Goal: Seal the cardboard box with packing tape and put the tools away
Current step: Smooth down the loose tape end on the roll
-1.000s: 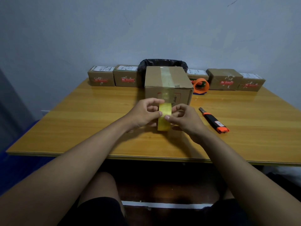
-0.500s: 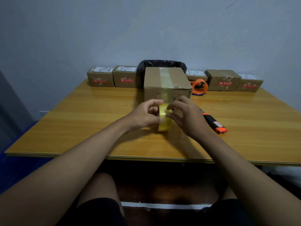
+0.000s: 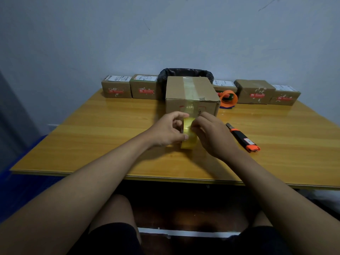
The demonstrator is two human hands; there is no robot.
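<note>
A brown cardboard box point(image 3: 191, 94) stands mid-table with a strip of clear tape running over its top and down its near face. Just in front of it a yellowish roll of packing tape point(image 3: 188, 133) stands on edge on the table. My left hand point(image 3: 167, 129) grips the roll from the left. My right hand point(image 3: 211, 133) is on its right side, fingertips pinching at the roll's upper rim. An orange-and-black utility knife point(image 3: 242, 138) lies on the table to the right of my right hand. An orange tape dispenser point(image 3: 229, 98) sits behind the box's right corner.
Several small labelled cardboard boxes, such as one at far left point(image 3: 116, 88) and one at right point(image 3: 255, 91), line the back edge of the wooden table point(image 3: 92, 137). A bin lined with a black bag point(image 3: 185, 72) stands behind the big box, against the wall.
My right hand has shifted up onto the top edge of the roll, fingers now pinching there. The left hand keeps holding the roll in place.
</note>
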